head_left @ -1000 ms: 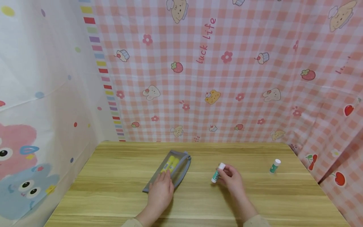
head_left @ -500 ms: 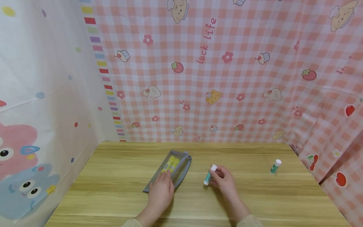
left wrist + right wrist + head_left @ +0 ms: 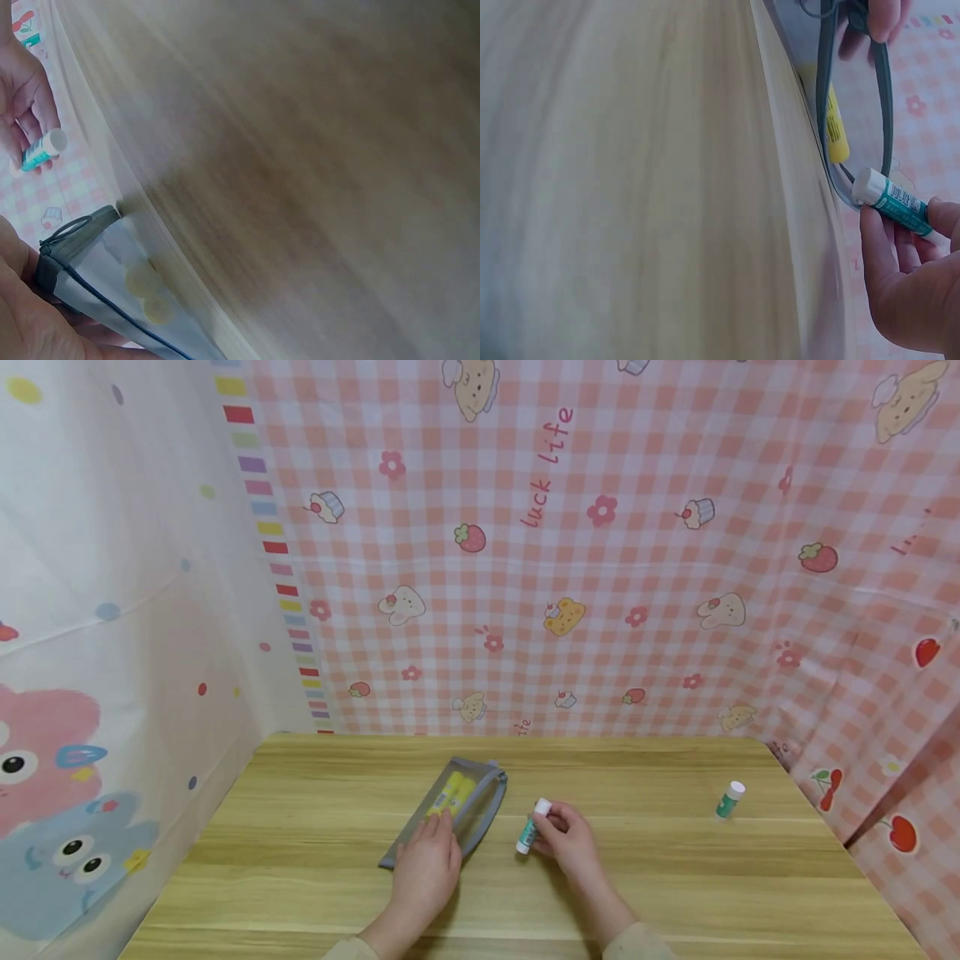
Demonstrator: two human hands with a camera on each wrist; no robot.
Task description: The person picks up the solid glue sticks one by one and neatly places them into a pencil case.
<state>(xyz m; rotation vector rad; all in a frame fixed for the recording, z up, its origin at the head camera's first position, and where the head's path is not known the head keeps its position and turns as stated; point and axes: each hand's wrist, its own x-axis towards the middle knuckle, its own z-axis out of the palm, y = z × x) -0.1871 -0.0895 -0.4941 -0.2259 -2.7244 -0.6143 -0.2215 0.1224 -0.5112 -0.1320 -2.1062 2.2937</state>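
A grey mesh zip pouch [image 3: 420, 831] lies slanted on the wooden table, with yellow labelled sticks [image 3: 452, 793] showing through it. My left hand [image 3: 427, 864] holds the pouch's near part, fingers over the mesh and thumb by its right edge. In the right wrist view the pouch's dark-edged mouth [image 3: 886, 105] gapes. My right hand [image 3: 570, 843] pinches a green-and-white glue stick [image 3: 529, 831], tilted with its white cap up, just right of the pouch and apart from it in the head view. Fingertips and thumb are round the glue stick [image 3: 902, 205] in the right wrist view.
Another green-and-white glue stick [image 3: 730, 800] stands upright toward the table's right side. The wooden table [image 3: 645, 760] ends at a pink checked cloth [image 3: 525, 652] at the back. A white printed cloth [image 3: 150, 610] hangs on the left.
My right hand has moved left with the glue stick, from well right of the pouch to near its right edge. The left hand and pouch have stayed put.
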